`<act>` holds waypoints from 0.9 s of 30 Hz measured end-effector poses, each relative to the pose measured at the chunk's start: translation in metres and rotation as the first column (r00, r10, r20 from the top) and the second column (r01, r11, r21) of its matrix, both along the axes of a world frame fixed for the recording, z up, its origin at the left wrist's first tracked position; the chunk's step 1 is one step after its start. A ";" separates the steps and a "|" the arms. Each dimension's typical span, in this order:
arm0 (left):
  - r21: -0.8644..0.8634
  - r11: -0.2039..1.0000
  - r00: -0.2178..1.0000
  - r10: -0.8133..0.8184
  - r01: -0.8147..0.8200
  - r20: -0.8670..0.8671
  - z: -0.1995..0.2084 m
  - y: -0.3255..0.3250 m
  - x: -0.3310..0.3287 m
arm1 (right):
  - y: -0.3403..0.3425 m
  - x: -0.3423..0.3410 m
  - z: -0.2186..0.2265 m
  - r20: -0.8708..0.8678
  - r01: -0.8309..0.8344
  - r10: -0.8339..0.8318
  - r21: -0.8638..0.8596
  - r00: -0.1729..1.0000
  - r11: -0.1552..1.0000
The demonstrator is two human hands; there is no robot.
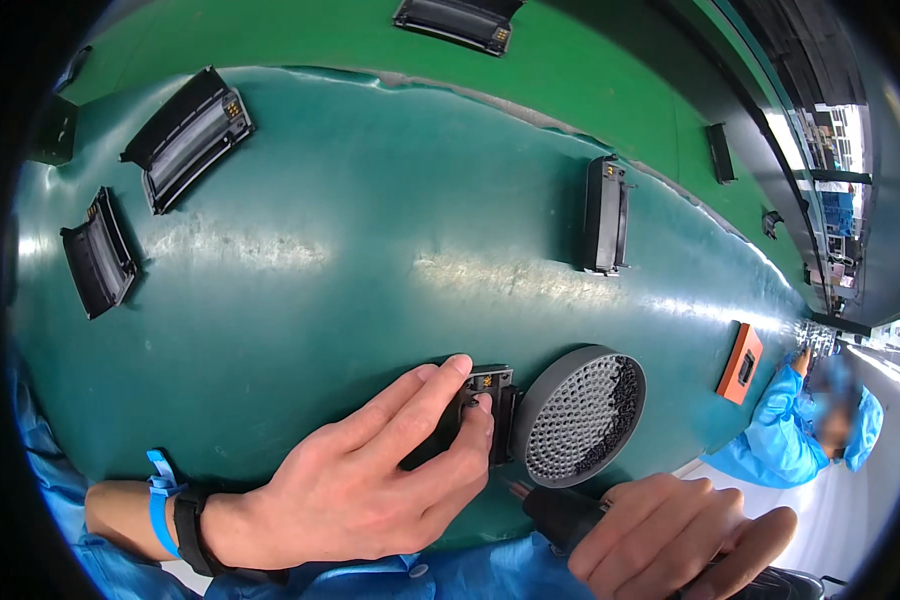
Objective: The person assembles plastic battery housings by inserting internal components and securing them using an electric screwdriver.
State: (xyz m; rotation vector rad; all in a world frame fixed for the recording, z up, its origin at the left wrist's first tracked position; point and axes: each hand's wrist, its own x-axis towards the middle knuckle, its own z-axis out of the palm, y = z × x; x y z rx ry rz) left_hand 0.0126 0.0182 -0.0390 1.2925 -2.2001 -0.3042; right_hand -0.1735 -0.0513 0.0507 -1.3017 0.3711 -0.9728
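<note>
My left hand [370,470] lies over a black plastic housing [503,415], holding it down on the green mat. Its index finger and thumb press at the end with small gold contacts; the palm hides the rest of the housing. In my right hand [680,540] is a black electric screwdriver [560,515], fingers wrapped round its body. The tool's tip points left, low and apart from the housing. Just right of the housing, a round grey tray [532,440] with a perforated bottom holds many small black screws [620,400], heaped toward its right side.
Similar black housings lie at the left [100,255], upper left [190,140], and right of centre [606,215]. Another housing [460,22] rests on the brighter green strip beyond the mat. An orange block [740,363] lies at the right, near a co-worker in blue [785,430].
</note>
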 end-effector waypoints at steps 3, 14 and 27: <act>-0.017 1.000 1.000 0.014 -0.014 -0.006 0.000 0.000 -0.001 | 0.002 0.003 -0.002 -0.028 0.030 -0.030 -0.007 0.999 1.000; -0.009 0.999 1.000 0.031 -0.031 0.004 0.001 0.000 -0.001 | 0.000 0.005 -0.010 -0.013 0.011 -0.011 0.000 1.000 1.000; -0.003 0.999 0.999 0.034 -0.034 -0.008 0.002 0.000 0.002 | -0.001 0.004 -0.006 -0.039 -0.011 0.009 -0.039 0.999 0.999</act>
